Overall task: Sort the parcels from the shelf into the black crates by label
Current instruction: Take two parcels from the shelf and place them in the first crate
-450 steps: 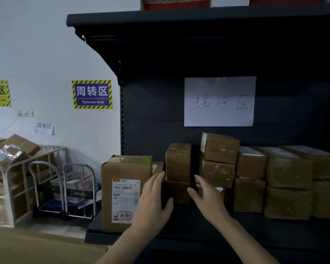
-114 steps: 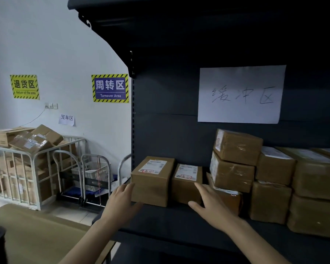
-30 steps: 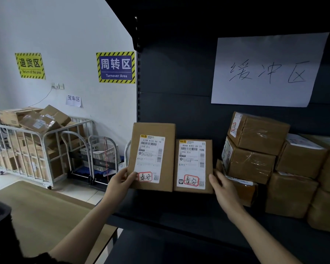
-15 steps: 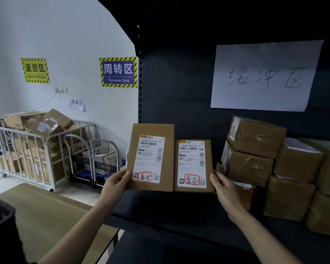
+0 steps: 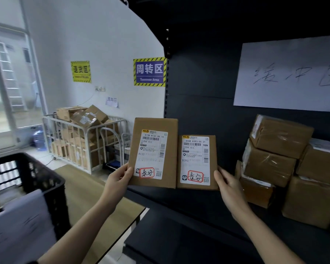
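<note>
Two brown cardboard parcels are held up side by side in front of the dark shelf (image 5: 198, 212), white labels facing me. My left hand (image 5: 117, 179) grips the taller parcel (image 5: 171, 130) by its lower left corner. My right hand (image 5: 227, 184) grips the shorter parcel (image 5: 214, 161) at its lower right edge. Each label carries a red-circled handwritten mark near the bottom. A black crate (image 5: 44, 180) with a white paper sheet on its front stands at the lower left.
Several taped brown parcels (image 5: 278, 149) are stacked on the shelf at right, under a white handwritten sign (image 5: 286, 73). A wooden table (image 5: 95, 197) lies below my left arm. A white cage trolley (image 5: 80, 141) full of boxes stands by the far wall.
My view has swung left, bringing the black crate into sight. Both hands still hold the two parcels, which have shifted slightly away from the shelf toward the left.
</note>
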`<state>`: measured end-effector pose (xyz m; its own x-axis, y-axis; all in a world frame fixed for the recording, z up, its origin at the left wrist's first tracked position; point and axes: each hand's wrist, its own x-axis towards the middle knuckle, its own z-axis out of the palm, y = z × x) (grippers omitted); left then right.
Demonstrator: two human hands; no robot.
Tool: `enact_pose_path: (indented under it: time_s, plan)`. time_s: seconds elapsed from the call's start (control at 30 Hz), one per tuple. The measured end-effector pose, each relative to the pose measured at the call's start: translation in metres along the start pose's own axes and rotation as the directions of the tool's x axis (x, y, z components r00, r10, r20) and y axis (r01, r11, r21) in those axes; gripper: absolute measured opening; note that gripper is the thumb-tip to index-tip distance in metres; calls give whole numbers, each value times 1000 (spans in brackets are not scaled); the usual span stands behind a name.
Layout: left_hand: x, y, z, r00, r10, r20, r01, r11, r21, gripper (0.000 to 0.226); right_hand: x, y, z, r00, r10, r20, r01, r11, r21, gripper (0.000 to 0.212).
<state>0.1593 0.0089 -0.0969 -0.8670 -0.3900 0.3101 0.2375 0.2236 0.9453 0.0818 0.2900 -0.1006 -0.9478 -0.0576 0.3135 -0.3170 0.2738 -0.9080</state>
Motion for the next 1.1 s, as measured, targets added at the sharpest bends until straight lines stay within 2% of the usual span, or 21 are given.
enact_pose_path:
  time_s: [0.13,0.23,0.3,0.73,0.93,1.1]
  plan:
    - [-35,6,-33,993,-13,-115,19,999,50,27,-13,-7,29,995,-45,92,40,998,54,35]
    - [-55,12,-61,983,-8,-186,21,997,70,25,-24,-18,53,984,-85,160,68,992,107,17]
    - [-67,17,-81,975,-3,-224,23,996,87,24,-31,-29,70,972,-112,206,85,987,135,15]
    - [-139,31,-220,905,-16,-424,49,997,66,22,-92,-105,188,886,-241,396,132,950,283,23]
    - [-185,35,-329,850,-27,-526,86,992,88,23,-145,-151,283,842,-288,456,138,932,335,23]
    - [-228,36,-420,796,-44,-604,131,986,100,25,-197,-191,364,802,-301,515,110,923,369,31]
